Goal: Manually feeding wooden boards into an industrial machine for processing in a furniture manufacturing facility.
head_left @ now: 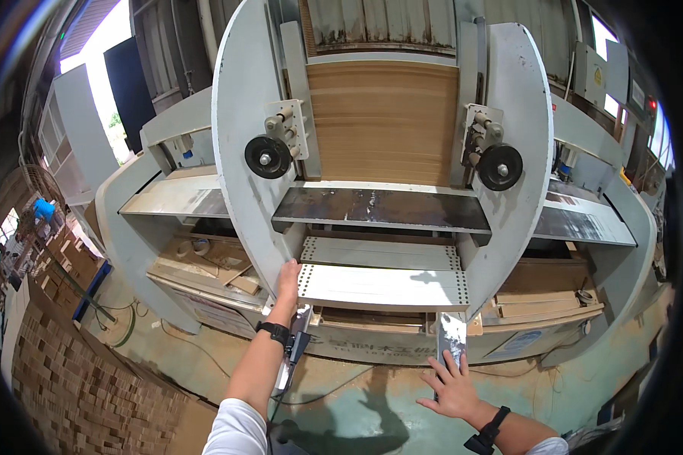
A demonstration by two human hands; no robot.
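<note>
Right hand (454,388), lower centre: grip released, fingers spread on metal strip (451,337), steadying it. Left hand (287,279) flat, unclenched, bracing perforated feed plate (383,287).

Stacked cardboard sheets (383,121), two black handwheels (269,157), brick-like cardboard stacks (76,394), green floor (357,409)

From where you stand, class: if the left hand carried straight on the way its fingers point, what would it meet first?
The left hand points up, already against the machine's grey side plate. It would probably slide along that plate toward the black handwheel, though depth is uncertain.
</note>
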